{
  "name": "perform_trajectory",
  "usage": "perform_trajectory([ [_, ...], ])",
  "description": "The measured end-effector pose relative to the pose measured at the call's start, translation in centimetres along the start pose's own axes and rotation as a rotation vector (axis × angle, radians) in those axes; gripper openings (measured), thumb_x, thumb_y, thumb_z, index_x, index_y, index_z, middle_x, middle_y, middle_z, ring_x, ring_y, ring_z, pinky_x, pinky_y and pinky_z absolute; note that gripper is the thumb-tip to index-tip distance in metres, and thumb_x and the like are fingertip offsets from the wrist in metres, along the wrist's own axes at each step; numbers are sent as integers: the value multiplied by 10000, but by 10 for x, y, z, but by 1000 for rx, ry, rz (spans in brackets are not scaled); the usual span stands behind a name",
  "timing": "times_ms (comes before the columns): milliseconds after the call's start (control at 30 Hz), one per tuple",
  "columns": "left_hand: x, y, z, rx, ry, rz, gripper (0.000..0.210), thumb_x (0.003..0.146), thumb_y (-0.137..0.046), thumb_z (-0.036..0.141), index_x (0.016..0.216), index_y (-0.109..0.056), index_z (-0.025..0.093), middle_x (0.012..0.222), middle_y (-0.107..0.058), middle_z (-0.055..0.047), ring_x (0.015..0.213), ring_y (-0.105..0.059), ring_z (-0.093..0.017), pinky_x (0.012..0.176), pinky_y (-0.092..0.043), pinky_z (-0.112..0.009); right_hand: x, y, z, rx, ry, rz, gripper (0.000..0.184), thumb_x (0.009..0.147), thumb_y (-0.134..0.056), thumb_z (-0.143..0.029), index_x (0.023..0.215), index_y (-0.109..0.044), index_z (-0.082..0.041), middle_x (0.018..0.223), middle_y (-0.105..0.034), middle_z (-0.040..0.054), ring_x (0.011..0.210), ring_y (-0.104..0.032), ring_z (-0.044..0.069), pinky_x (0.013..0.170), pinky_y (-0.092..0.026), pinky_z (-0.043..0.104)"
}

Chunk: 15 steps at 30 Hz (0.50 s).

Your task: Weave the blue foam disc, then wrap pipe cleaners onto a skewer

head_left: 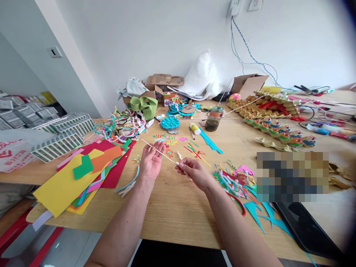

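Observation:
A thin wooden stick (167, 156) slants between my two hands above the table. My left hand (151, 161) is palm up, the stick held across its fingers near the far end. With thumb and fingertips pinched, my right hand (195, 173) grips the stick's near end, where a white fuzzy strip like a pipe cleaner (179, 155) is wound and curls upward. Colourful paper fish (172, 142) lie on the table just beyond my hands. Beside my left forearm are blue and white pipe cleaners (129, 187).
Coloured paper sheets (66, 181) are stacked at left. Scraps and pipe cleaners (230, 181) lie at right, near a black tray-like object (308, 230). Farther back are a glue bottle (195, 129), a glass jar (214, 119), a blue scalloped plate (170, 123) and egg cartons (250, 105).

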<state>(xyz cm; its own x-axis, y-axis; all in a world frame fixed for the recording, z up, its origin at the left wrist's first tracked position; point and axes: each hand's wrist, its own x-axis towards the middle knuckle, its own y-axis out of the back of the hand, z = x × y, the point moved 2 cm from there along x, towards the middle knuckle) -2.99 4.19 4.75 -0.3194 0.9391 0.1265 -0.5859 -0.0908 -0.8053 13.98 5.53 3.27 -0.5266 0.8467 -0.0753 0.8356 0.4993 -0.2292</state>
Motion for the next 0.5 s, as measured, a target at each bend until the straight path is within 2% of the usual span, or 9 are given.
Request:
perform_trajectory([
  [67,1,1,0,97,5,19,219,741,-626,116,925,-532,189,1082,-659,-86,1095,-586,-223,1003,-379,-441,1,3,0,41,27,63,331,656,-722,-457,712,-577,-166,703,-643,14,552,-511,83,503,-333,213],
  [133,1,3,2,284,-53,105,374,734,-647,165,1073,-492,197,1245,-560,-141,1169,-528,-250,997,-380,-456,2,7,-2,37,70,141,339,658,-711,-469,709,-571,-165,680,-627,10,523,-474,76,469,-292,210],
  [200,-3,3,8,594,-270,220,570,728,-665,212,1234,-402,214,1386,-410,-170,1276,-409,-263,1022,-348,-455,3,11,-4,-13,106,201,345,664,-696,-483,702,-571,-163,635,-599,0,510,-447,78,464,-283,215],
  [233,-6,0,13,786,-430,246,636,731,-666,231,1289,-361,217,1428,-345,-171,1319,-341,-262,1046,-315,-454,3,12,-4,-46,120,215,347,670,-686,-489,702,-573,-163,615,-584,-5,508,-438,80,468,-288,219],
  [267,-11,-5,15,989,-595,221,654,744,-655,242,1319,-345,211,1448,-311,-167,1345,-288,-258,1071,-275,-455,3,12,-5,-78,132,220,349,676,-677,-495,702,-575,-162,600,-573,-8,508,-434,83,476,-297,223],
  [300,-16,-12,16,1191,-746,138,625,765,-634,245,1325,-360,203,1449,-315,-156,1355,-261,-256,1092,-229,-464,3,13,-6,-104,145,216,352,679,-671,-500,700,-575,-162,594,-566,-10,511,-434,86,484,-306,226],
  [367,-25,-26,10,1533,-894,-173,454,819,-565,223,1262,-468,198,1362,-452,-126,1332,-305,-256,1106,-164,-508,3,13,-6,-136,169,187,356,683,-664,-506,693,-572,-162,592,-559,-10,523,-440,91,499,-320,230],
  [433,-32,-34,0,1748,-872,-482,326,848,-522,200,1171,-557,210,1191,-601,-90,1247,-419,-249,1094,-166,-541,3,13,-6,-146,191,165,355,696,-654,-509,692,-568,-165,577,-545,-16,523,-440,92,502,-323,230],
  [500,-34,-37,-8,1860,-788,-642,291,863,-497,192,1141,-583,196,1049,-661,-80,1086,-536,-225,1042,-295,-501,3,13,-6,-140,203,157,351,712,-643,-508,700,-568,-165,587,-552,-14,521,-438,89,496,-321,226],
])
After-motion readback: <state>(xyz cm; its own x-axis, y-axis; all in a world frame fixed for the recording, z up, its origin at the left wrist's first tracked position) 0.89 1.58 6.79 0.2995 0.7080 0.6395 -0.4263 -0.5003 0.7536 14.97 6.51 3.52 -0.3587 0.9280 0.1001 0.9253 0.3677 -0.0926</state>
